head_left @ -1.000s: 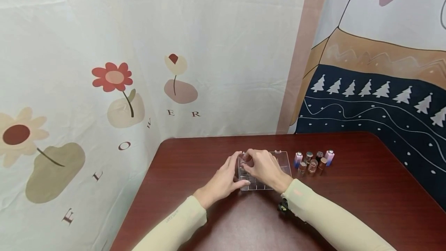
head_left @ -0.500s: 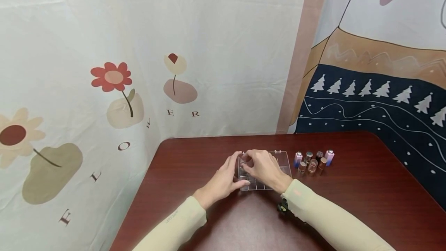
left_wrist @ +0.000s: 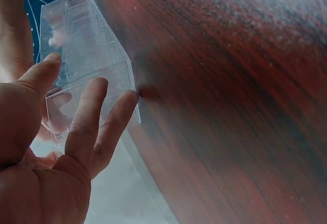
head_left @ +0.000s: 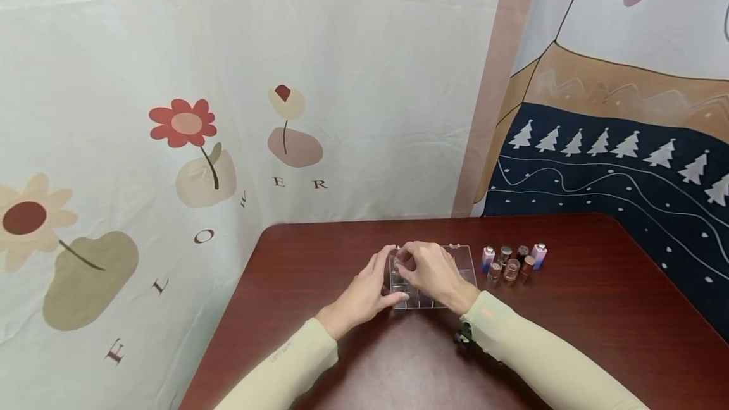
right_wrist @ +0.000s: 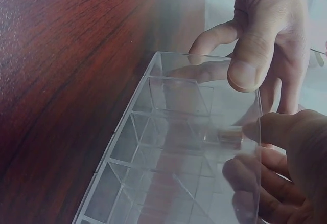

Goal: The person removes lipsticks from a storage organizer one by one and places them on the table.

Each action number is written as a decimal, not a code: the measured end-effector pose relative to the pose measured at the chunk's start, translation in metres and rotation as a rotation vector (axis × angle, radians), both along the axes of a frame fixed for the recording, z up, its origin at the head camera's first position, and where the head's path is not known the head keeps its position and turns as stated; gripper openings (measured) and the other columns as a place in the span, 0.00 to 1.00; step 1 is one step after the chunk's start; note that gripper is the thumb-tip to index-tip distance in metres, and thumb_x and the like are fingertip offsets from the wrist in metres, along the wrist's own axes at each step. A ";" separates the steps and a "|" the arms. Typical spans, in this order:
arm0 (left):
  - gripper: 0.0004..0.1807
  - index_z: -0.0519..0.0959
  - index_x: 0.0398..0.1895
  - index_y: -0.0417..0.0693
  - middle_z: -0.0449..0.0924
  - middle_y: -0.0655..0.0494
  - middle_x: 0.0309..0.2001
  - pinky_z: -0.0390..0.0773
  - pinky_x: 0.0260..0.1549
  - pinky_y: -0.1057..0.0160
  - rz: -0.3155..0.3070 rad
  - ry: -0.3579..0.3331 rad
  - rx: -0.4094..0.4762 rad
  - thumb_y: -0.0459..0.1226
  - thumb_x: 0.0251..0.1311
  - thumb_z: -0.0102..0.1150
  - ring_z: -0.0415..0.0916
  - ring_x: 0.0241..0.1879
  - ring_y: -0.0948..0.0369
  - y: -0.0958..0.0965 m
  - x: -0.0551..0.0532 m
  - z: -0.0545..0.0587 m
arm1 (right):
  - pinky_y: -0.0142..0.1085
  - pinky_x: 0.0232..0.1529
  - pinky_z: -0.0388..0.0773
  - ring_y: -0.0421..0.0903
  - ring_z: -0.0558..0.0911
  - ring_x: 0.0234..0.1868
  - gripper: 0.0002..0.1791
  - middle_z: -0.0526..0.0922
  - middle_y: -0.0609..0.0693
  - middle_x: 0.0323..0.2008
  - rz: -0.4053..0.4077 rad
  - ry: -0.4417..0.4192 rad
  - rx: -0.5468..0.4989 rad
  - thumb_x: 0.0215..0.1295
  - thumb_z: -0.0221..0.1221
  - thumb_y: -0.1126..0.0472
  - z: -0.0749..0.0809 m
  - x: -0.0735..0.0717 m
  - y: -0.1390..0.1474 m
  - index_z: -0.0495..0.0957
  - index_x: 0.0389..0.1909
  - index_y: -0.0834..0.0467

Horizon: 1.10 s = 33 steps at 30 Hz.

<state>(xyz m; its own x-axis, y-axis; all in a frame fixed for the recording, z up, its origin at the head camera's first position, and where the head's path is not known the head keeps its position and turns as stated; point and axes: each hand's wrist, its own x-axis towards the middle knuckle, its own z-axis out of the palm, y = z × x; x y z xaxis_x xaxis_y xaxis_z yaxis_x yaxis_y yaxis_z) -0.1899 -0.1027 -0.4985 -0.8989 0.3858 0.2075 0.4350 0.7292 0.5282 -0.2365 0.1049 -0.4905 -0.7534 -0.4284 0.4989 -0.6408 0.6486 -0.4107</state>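
Note:
A clear plastic divided organizer box lies on the dark red table. Straight fingers of my left hand rest along its left wall, and the thumb touches near the front left corner. In the left wrist view two fingertips press the clear wall. My right hand reaches into the box's left part, fingers bent. Between its thumb and fingers, seen through the clear wall in the right wrist view, it pinches a small lipstick with a coppery band. The walls blur its far end.
Right of the box stand several lipsticks: a pink-and-blue one, a clear-capped one, a brown one and another pink-and-blue one. The wooden table meets a printed cloth backdrop at the back.
Both hands stay at the box in almost the same pose. The head view has shifted very slightly; the standing lipsticks have not moved.

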 end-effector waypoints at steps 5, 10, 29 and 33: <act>0.56 0.55 0.92 0.42 0.72 0.33 0.81 0.92 0.59 0.47 0.000 -0.007 0.004 0.46 0.74 0.83 0.90 0.48 0.52 -0.001 0.001 0.001 | 0.37 0.38 0.92 0.41 0.95 0.37 0.10 0.96 0.46 0.39 0.000 -0.010 -0.012 0.66 0.83 0.63 0.003 0.002 0.001 0.93 0.45 0.53; 0.56 0.56 0.92 0.42 0.73 0.32 0.81 0.91 0.63 0.42 -0.002 0.003 0.010 0.45 0.73 0.83 0.91 0.55 0.44 -0.001 0.001 0.002 | 0.37 0.39 0.93 0.42 0.95 0.38 0.11 0.96 0.47 0.40 0.013 -0.001 -0.034 0.65 0.83 0.65 0.005 0.003 0.002 0.92 0.45 0.54; 0.56 0.56 0.91 0.43 0.73 0.34 0.81 0.90 0.65 0.40 0.003 -0.007 0.009 0.47 0.72 0.84 0.90 0.60 0.39 -0.001 0.001 0.000 | 0.34 0.37 0.92 0.39 0.93 0.35 0.11 0.95 0.47 0.37 0.052 0.099 -0.079 0.67 0.82 0.64 0.018 0.009 0.010 0.92 0.46 0.56; 0.56 0.56 0.91 0.44 0.74 0.34 0.80 0.90 0.65 0.40 0.004 -0.005 0.012 0.47 0.72 0.84 0.91 0.60 0.38 -0.001 0.001 0.001 | 0.34 0.37 0.91 0.39 0.92 0.34 0.11 0.94 0.47 0.37 0.050 0.122 -0.082 0.67 0.83 0.62 0.020 0.011 0.013 0.92 0.47 0.56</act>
